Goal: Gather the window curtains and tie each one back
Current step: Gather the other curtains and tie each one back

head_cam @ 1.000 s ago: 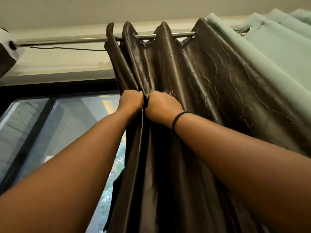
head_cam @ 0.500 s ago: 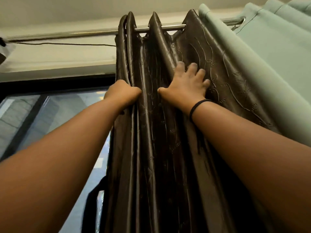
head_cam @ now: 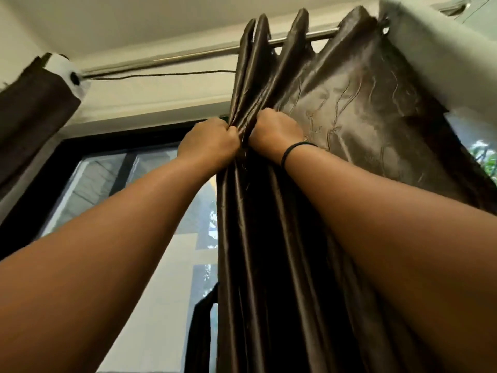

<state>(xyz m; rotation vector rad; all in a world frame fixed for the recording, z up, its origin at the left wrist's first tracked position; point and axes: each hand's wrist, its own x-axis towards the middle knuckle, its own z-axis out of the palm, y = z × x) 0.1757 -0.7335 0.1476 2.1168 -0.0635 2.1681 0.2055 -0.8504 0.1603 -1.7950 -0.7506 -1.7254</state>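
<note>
Two bare forearms reach up from the bottom of the view, pretty much side by side. Left hand (head_cam: 208, 145) is balled up around the outer pleats of the dark brown curtain (head_cam: 336, 135), and the right hand (head_cam: 274, 131) is clenched on the next folds over, knuckles nearly touching the left's. There's a black hair tie (head_cam: 291, 152) around the right wrist. The curtain is bunched into tight pleats where the hands grip it, and it fans out flatter to the right, with a stitched vine-ish pattern on the satin. Up top it hangs off a metal rod (head_cam: 193, 55), pushed toward the right end. A pale green curtain (head_cam: 430, 57) sits right next to it, further right. Past the hands there's the window (head_cam: 113, 181) with its black frame, and another dark curtain (head_cam: 29, 103) way off at the left end of the rod.
</note>
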